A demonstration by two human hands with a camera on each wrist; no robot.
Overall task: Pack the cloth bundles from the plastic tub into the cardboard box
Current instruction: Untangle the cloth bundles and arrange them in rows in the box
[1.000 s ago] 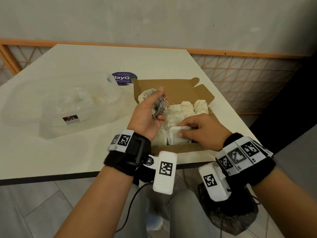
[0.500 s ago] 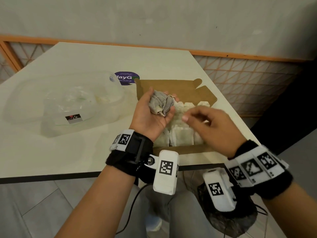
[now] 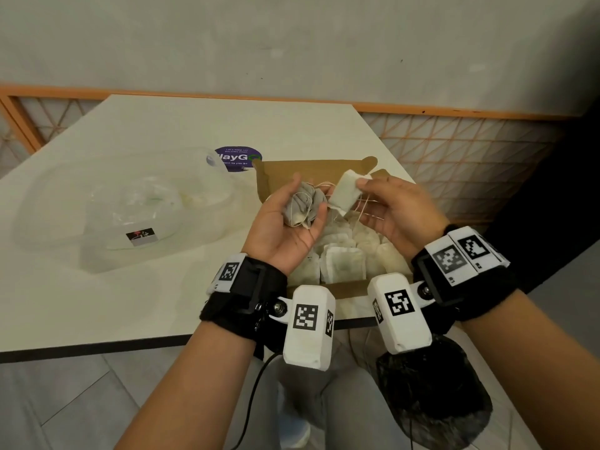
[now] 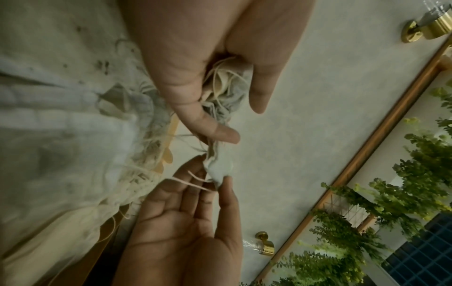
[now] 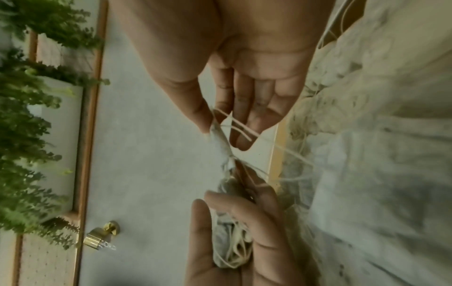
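Note:
My left hand [image 3: 285,219] is palm up over the cardboard box [image 3: 347,289] and cups a grey cloth bundle [image 3: 303,206] with loose strings, its fingers curled round the bundle [image 4: 227,87]. My right hand [image 3: 389,209] pinches a white cloth bundle [image 3: 345,193] by its upper corner between thumb and forefinger, just right of the grey one; its strings trail to the grey bundle. The white bundle [image 5: 221,141] hangs edge-on from the thumb in the right wrist view. Several white bundles [image 3: 341,264] lie packed in the box. The clear plastic tub [image 3: 130,206] stands to the left.
A purple round sticker [image 3: 238,159] lies on the white table [image 3: 130,303] behind the box. The box lid flap [image 3: 318,173] stands up at the back. The table's front edge runs just below my wrists; an orange lattice railing [image 3: 454,151] stands behind the table.
My right hand rose from the packed bundles in the box and now pinches a white bundle beside the grey one. My left hand opened further, palm up, still holding the grey bundle.

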